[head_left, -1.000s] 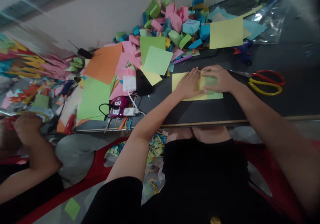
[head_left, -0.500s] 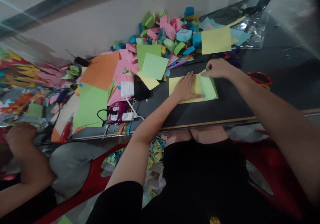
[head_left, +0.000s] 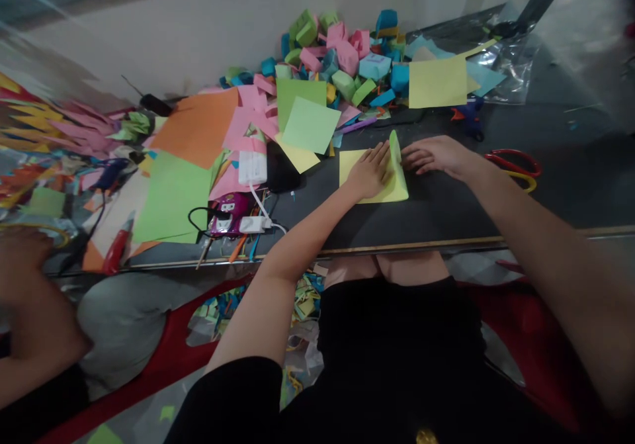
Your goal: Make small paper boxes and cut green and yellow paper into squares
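Note:
My left hand lies flat, fingers spread, on a yellow paper sheet on the dark tabletop. At the sheet's right end, a light green flap of paper stands up, raised beside my left fingers. My right hand is just right of that flap, its fingers stretched out and their tips at its far side. Whether the tips press on the flap is hard to make out. Scissors with red and yellow handles lie to the right of my right hand.
Behind is a heap of small folded paper pieces. Coloured sheets, a purple power socket with cables and a red-handled cutter lie left. A blue glue gun is behind my right hand. A co-worker's arm is at far left.
My right hand has let go of the green paper's far corner and moved nearer, with fingers stretched out. The paper's right part has gone from lying nearly flat to standing up. My left hand stays.

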`<state>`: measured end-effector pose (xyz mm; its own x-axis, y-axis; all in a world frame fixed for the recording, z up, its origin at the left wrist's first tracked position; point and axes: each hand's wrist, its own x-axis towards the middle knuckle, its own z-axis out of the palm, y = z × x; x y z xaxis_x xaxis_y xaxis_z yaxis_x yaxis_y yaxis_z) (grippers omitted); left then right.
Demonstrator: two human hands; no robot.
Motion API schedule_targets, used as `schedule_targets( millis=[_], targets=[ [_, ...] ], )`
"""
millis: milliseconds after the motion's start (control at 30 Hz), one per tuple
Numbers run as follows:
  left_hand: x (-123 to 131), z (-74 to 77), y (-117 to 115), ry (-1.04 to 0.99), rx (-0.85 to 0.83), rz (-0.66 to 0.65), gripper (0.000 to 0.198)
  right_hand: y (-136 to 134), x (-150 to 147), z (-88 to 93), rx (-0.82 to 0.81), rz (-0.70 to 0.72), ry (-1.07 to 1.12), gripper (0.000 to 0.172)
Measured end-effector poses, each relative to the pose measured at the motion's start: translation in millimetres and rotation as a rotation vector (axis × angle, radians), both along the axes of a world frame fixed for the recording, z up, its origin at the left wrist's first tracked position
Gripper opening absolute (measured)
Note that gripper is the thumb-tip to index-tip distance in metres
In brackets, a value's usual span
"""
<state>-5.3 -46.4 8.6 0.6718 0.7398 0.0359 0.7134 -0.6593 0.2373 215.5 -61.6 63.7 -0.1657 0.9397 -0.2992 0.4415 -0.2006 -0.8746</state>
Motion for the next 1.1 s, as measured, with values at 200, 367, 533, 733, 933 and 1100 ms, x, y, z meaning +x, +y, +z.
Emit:
schedule_targets(
  millis=[200,367,533,733,933,1100],
  targets=[
    [-3,-5.1,5,-0.010,0.040,-0.044,0.069,-33,-10,-21.7,0.590,0.294,-0.487,0.057],
    [-2,0.6,-1,0.040,0.002,-0.003,0.066,-49,-17,-37.6,0.647,0.550,-0.722,0.073],
    [-6,-2.1,6,-0.150,-0.008,0.157,0.063,-50,-20,-45.2,0.665,0.563,-0.770,0.076],
    [-13,8.3,9,-0.200,0.000,0.230,0.062,-52,-24,-45.0,0.692,0.535,-0.759,0.071],
    [2,19.7,-18,-0.006,-0.009,0.151,0.066,-40,-13,-42.5,0.628,0.423,-0.598,0.065],
    [2,20.7,-21,0.006,-0.032,0.156,0.072,-35,-4,-28.9,0.602,0.284,-0.720,0.066]
  ],
)
